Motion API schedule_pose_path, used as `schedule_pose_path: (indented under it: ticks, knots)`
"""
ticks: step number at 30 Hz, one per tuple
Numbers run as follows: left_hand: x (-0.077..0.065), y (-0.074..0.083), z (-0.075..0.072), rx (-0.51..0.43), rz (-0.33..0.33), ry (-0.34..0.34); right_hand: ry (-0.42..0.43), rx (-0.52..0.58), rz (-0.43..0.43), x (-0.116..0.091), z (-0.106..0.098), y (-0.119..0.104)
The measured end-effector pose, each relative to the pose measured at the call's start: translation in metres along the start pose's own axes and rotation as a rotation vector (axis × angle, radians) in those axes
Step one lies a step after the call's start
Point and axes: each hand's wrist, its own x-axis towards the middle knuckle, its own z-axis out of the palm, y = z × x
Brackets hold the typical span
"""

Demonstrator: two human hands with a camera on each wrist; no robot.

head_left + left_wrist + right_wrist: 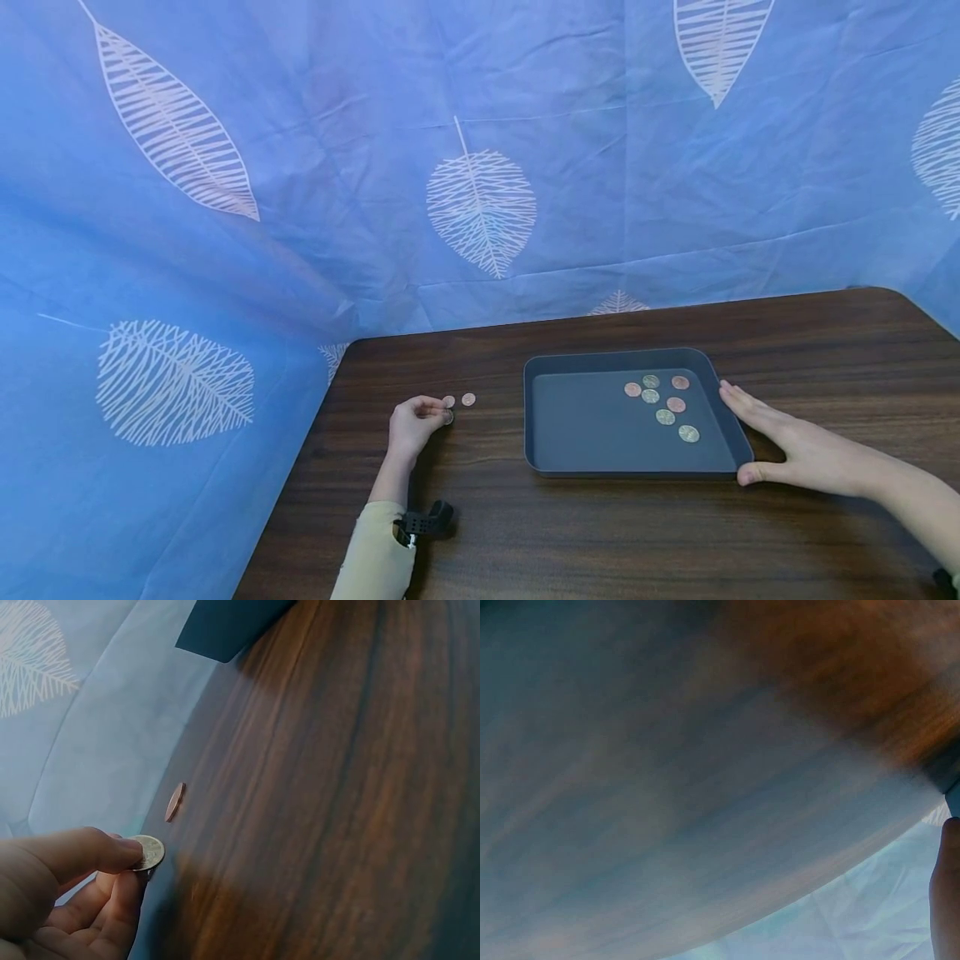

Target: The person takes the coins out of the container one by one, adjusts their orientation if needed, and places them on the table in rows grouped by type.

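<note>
My left hand (417, 427) is at the left of the table, pinching a pale metal coin (153, 852) between thumb and fingers. Just beyond its fingertips are two more coins: one (449, 401) close to the fingers and a copper-coloured one (468, 400) slightly to the right. A dark grey rectangular tray (581, 464) lies right of centre. Several coins, copper and silvery, are spread over its right half, among them a silvery coin (688, 433) near the front. Against the tray's right side rests my right hand (806, 454), fingers extended and thumb at the front corner.
The dark wood table (600, 542) reaches back to a blue cloth (360, 167) with white leaf prints, which also hangs along the left side. A black strap (427, 521) is worn around the left wrist over a pale sleeve (377, 550).
</note>
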Motion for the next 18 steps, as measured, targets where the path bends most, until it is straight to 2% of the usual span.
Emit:
schedule_pose_path:
  ticks: [9,18]
  knots:
    - [0.0001,-0.0011,0.0010,0.049,-0.003,0.017,0.001,0.003,0.001,-0.0005,-0.0005,0.0002]
    - [-0.0007,-0.0006,0.0015,0.100,0.028,0.039,-0.005,-0.009,0.016,-0.0006,-0.0006,0.0002]
